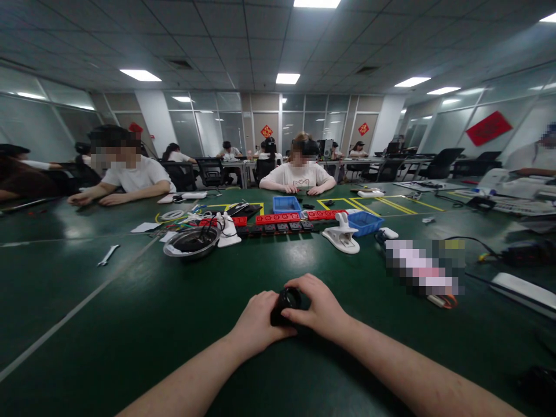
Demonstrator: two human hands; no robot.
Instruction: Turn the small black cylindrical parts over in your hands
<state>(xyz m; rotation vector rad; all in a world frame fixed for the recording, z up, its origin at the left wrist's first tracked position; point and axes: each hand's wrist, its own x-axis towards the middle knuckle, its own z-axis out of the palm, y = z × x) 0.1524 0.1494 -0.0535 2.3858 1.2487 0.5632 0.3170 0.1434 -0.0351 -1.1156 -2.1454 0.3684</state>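
Between my hands, low over the green table [195, 324], is a short black cylinder that looks like a camera lens [280, 311], its round open end tilted up toward me. My left hand [257, 320] is closed around its left side, with the thumb beneath. On the other side, my right hand [319, 307] grips the upper rim between thumb and fingers. Most of the lens is hidden behind my fingers, so its markings do not show.
Beyond my hands lie a metal bowl [191, 248] with black cables, red power strips [278, 218], a white clip stand [343, 238] and blue trays [367, 222]. A wrench [108, 255] lies left. Across the table sits a person [299, 174]; another person [139, 171] sits left.
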